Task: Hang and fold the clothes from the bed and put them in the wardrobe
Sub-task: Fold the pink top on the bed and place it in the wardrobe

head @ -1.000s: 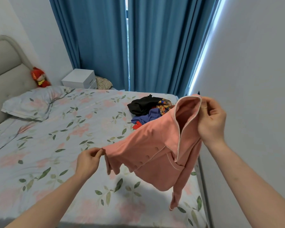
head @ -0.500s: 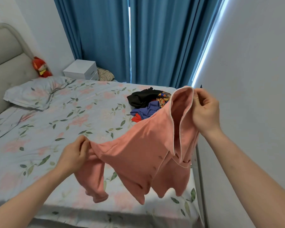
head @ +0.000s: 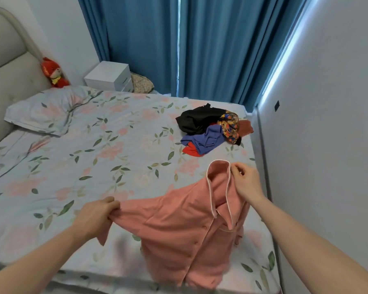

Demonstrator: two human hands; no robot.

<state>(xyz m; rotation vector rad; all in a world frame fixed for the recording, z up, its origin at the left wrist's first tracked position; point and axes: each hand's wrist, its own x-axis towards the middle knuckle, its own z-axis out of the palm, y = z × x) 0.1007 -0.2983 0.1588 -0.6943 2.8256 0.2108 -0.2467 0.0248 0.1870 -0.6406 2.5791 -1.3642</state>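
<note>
bed [head: 115,145]: floral sheet, blue curtains [head: 179,45] behind
left hand [head: 94,215]: fingers pinched on pink shirt [head: 179,230] edge
right hand [head: 245,181]: fingers pinched on its collar
pink shirt: held spread above bed's near edge
clothes pile [head: 212,129]: on bed, far right

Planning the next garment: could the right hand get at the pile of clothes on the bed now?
Probably not yet: the right hand is pinching the pink shirt collar. The pile of clothes lies beyond it, with only bare bed between.

One pink shirt [head: 179,234], two hands (left [head: 94,217], right [head: 245,183]), one pillow [head: 45,111], one nightstand [head: 108,76], one clothes pile [head: 212,128]
</note>
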